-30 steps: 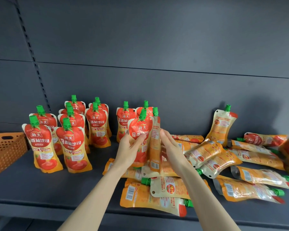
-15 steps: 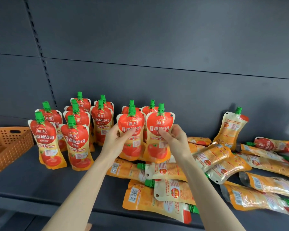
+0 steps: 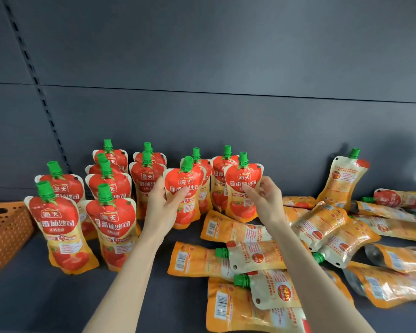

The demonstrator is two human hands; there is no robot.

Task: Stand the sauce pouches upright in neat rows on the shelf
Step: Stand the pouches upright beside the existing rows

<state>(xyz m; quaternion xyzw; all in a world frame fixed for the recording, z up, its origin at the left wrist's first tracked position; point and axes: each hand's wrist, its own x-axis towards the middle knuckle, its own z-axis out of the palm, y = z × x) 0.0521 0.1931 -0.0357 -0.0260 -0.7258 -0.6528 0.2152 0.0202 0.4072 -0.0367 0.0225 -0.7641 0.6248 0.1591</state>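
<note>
Inside the left hand [image 3: 161, 209], firmly gripped, one tomato sauce pouch [image 3: 190, 180] leans slightly; just beside it the right hand [image 3: 265, 203] pinches a second pouch [image 3: 240, 207].

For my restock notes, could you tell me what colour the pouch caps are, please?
Green caps, seen best in the head view.

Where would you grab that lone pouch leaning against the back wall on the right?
Probably pinch the leaning pouch across its narrow waist, below the green cap, coming from the front: the wall blocks its back, and lying pouches crowd its foot.
</note>
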